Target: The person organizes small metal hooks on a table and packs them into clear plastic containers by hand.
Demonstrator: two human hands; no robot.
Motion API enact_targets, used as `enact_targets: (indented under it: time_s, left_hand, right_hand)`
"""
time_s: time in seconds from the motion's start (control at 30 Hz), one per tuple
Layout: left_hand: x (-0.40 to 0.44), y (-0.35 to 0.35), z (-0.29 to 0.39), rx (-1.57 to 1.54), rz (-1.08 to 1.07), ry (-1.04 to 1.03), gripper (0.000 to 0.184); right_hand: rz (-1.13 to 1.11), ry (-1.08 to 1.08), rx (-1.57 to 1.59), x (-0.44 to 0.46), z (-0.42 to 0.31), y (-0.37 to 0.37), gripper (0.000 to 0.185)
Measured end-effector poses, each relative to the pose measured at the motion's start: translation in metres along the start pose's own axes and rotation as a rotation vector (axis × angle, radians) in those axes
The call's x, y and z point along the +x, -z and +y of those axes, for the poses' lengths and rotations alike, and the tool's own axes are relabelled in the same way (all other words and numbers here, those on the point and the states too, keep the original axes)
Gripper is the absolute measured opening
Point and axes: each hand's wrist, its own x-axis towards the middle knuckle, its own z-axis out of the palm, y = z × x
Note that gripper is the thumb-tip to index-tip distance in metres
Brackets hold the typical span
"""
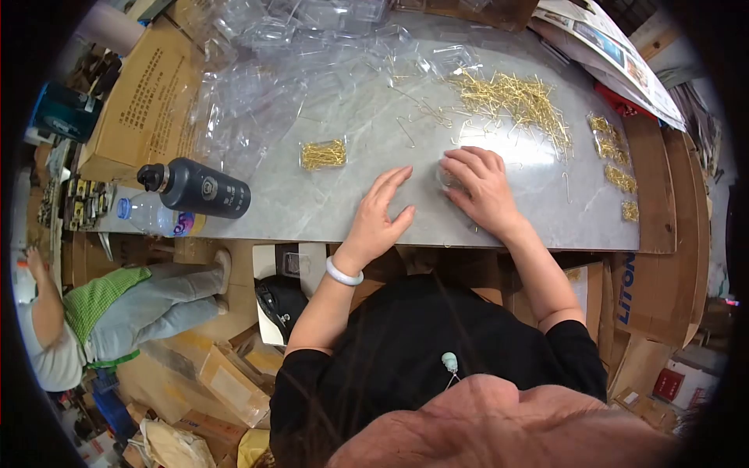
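My left hand [380, 221] hovers at the table's front edge, fingers apart and empty. To its right, my right hand [481, 187] has its fingers curled over a small clear plastic box [447, 176], mostly hidden by the fingers. A clear box filled with gold hooks [323, 154] lies left of my hands. Beyond my right hand spreads a loose pile of gold hooks [515, 101], with a few single hooks scattered around it. Several filled boxes [620, 179] stand in a row near the table's right edge.
Clear empty boxes [257, 86] heap at the back left. A dark flask [204, 187] and a plastic bottle [152, 214] lie at the left edge, beside a cardboard carton [148, 101]. Papers [616, 54] sit at the back right. Another person [148, 312] is at far left.
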Motion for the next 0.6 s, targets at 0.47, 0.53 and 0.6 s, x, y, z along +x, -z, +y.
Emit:
enact_targets:
  time_s: [0.47, 0.53, 0.6]
  left_hand:
    - [0.005, -0.002, 0.007, 0.025, 0.025, 0.023, 0.035]
    - [0.008, -0.009, 0.009, 0.032, 0.087, 0.084, 0.027]
    - [0.014, -0.020, 0.009, 0.152, 0.143, 0.096, 0.022]
  right_hand:
    - [0.082, -0.091, 0.212, -0.005, -0.006, 0.004, 0.046]
    - [0.129, -0.131, 0.161, -0.004, -0.004, 0.000, 0.042]
    - [0.118, -0.121, 0.119, -0.004, -0.005, -0.008, 0.037]
